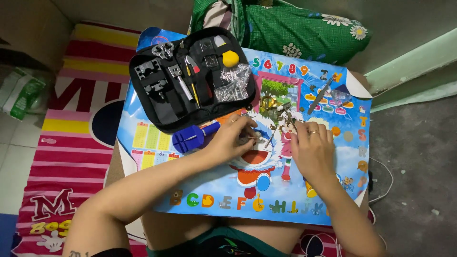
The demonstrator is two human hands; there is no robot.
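While a striped mat (pixel 71 143) lies at the far left, an open black tool case (pixel 190 78) and a blue tool (pixel 190 137) sit on the cartoon alphabet board (pixel 228 190). The left hand (pixel 232 139) curls over the board's middle, its fingertips pinched on a small metal part (pixel 257 138). Just right of it, the right hand (pixel 312 151), palm down with bent fingers, holds a thin metal tool (pixel 272 138) near scattered small parts (pixel 281 112); its exact grip is hidden.

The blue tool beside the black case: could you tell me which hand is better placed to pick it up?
Left, probably: the left hand lies right next to the blue tool, while the right hand rests farther away.
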